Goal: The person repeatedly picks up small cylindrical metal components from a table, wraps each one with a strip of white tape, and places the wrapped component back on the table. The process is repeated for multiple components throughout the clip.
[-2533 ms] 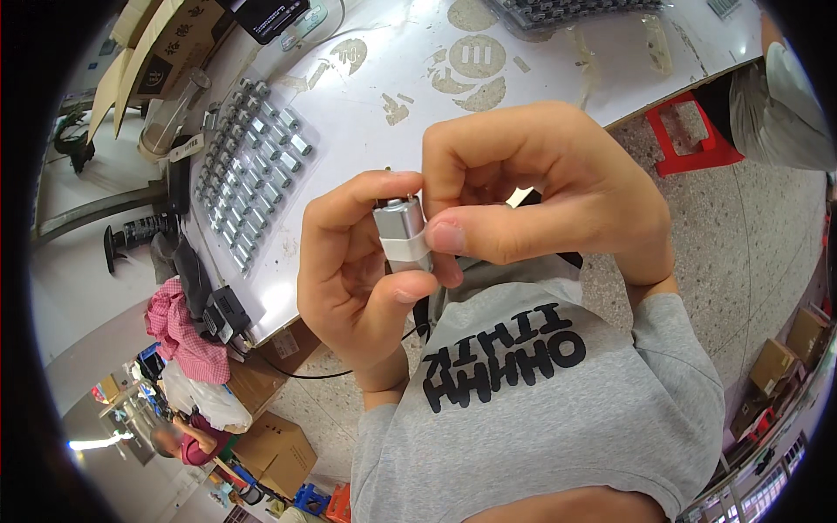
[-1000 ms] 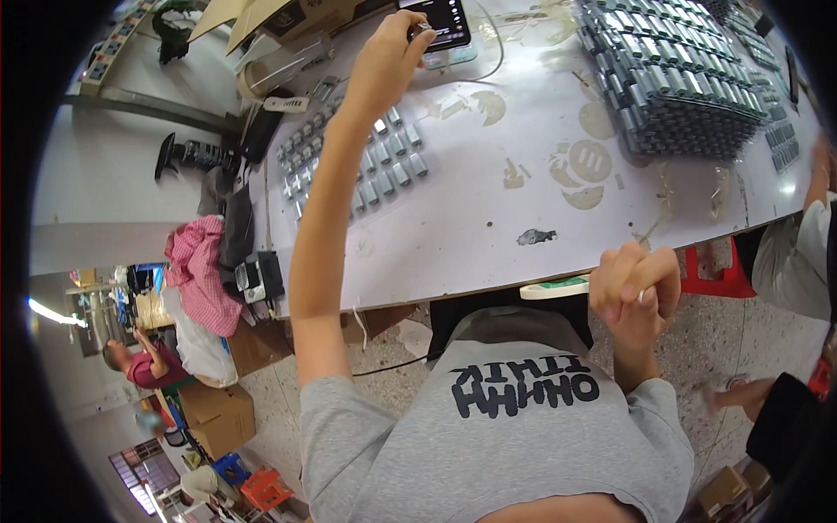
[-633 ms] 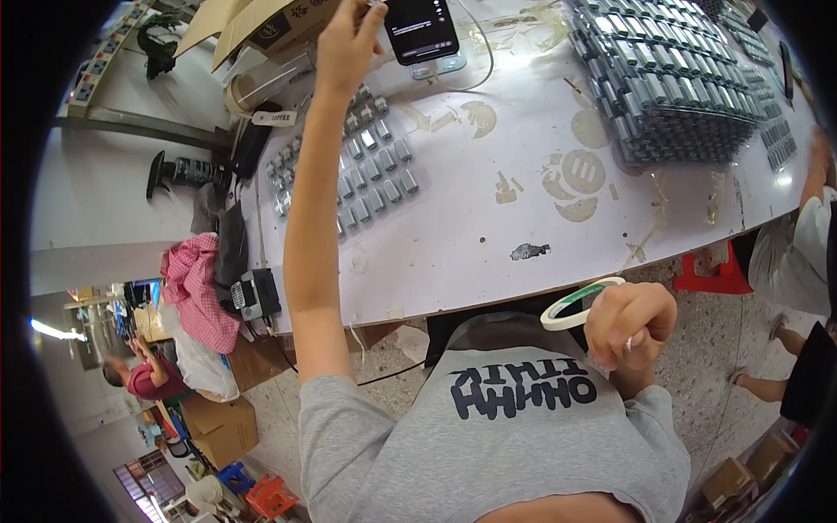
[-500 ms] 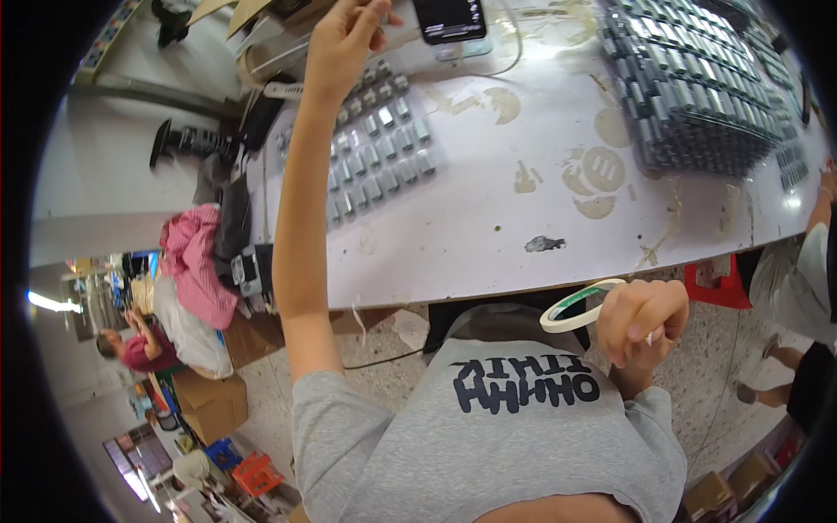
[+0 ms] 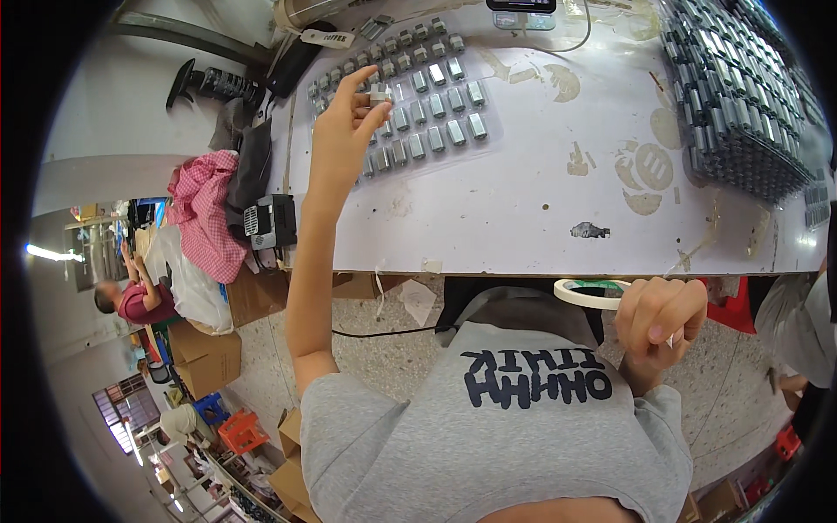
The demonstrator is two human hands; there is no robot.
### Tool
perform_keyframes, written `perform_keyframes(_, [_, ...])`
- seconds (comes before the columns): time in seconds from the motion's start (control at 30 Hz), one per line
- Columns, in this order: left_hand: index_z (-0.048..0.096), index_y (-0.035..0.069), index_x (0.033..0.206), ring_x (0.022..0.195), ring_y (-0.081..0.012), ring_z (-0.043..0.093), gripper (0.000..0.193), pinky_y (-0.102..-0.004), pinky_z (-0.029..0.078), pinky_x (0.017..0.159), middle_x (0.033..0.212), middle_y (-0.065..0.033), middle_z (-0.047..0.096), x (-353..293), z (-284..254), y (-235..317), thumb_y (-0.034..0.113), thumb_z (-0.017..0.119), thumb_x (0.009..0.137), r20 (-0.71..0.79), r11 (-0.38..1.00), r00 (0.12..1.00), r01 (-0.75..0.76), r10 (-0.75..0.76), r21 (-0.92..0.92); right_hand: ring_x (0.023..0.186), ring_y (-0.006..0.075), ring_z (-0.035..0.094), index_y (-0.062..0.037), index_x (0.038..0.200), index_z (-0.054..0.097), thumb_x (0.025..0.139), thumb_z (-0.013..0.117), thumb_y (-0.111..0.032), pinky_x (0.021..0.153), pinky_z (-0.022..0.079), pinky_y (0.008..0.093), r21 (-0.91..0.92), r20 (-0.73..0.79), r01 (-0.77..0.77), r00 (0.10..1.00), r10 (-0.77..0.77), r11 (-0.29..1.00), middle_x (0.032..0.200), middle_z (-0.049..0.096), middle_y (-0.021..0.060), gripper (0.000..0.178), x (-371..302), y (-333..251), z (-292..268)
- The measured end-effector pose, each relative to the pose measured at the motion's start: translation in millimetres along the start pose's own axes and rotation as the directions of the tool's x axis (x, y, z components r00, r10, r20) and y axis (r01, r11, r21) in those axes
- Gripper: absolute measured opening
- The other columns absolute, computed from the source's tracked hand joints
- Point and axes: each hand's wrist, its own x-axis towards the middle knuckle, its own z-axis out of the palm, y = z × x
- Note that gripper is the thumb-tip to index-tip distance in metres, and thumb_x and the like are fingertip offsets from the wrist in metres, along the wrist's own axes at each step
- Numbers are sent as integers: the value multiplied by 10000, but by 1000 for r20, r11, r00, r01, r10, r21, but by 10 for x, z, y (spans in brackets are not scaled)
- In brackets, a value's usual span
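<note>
Head view shows me, at left, a pink checked cloth [image 5: 205,205] beside the table [image 5: 488,231]. Next, the left hand [image 5: 338,139] grasps a small metal motor [image 5: 380,93] between thumb and finger, above a clear tray [image 5: 490,144] which carries rows of similar motors. Further right, a cream tape roll [image 5: 582,300] sticks out from the right hand [image 5: 660,321], which holds it with curled fingers. At far right, stacked motor trays [image 5: 732,113] stand on the table.

I look down through one head-worn fisheye, close above. The broad white tabletop [image 5: 488,209] spans the upper centre.
</note>
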Motion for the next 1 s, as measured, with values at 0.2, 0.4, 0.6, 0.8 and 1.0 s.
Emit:
perform_keyframes(0.2, [544,33,989,607,-99,518,286,-214,404,566,717,-30,562,86,106,-175,156,630,745,-63,912,993,-63,96,406,336,101,437,34,755,491,838,498,-103,304,299,202,-43,-34,-12,999,11,999,461,482,53,160,-30,-3,-4])
perform_keyframes(0.4, [595,33,867,631,-195,460,289,-304,385,564,598,-36,514,273,214,-310,266,651,706,-60,770,948,-216,313,600,331,99,426,34,748,492,835,501,-108,304,299,202,-39,-57,-25,998,23,999,459,479,59,167,-25,-18,-36])
perform_keyframes(0.6, [615,38,872,676,-210,443,228,-317,387,616,661,-41,508,244,285,-378,216,627,729,-34,670,903,-292,428,683,357,82,413,30,749,481,840,503,-131,336,283,199,-50,-146,-95,985,87,994,474,466,50,186,-29,-100,-28])
perform_keyframes(0.8, [626,93,872,727,-208,455,152,-314,396,644,735,-33,518,204,267,-292,162,607,738,-80,697,901,-270,425,665,378,61,381,29,773,472,851,490,-157,368,258,197,-69,-140,-169,977,158,983,523,480,64,203,-22,-149,-40])
perform_keyframes(1.0, [616,123,887,796,-202,468,153,-318,404,672,817,-39,526,272,237,-250,145,600,737,-98,695,893,-268,439,668,397,57,391,53,847,462,848,470,-113,376,262,182,-62,-148,-200,971,189,978,539,486,70,166,-22,-174,2])
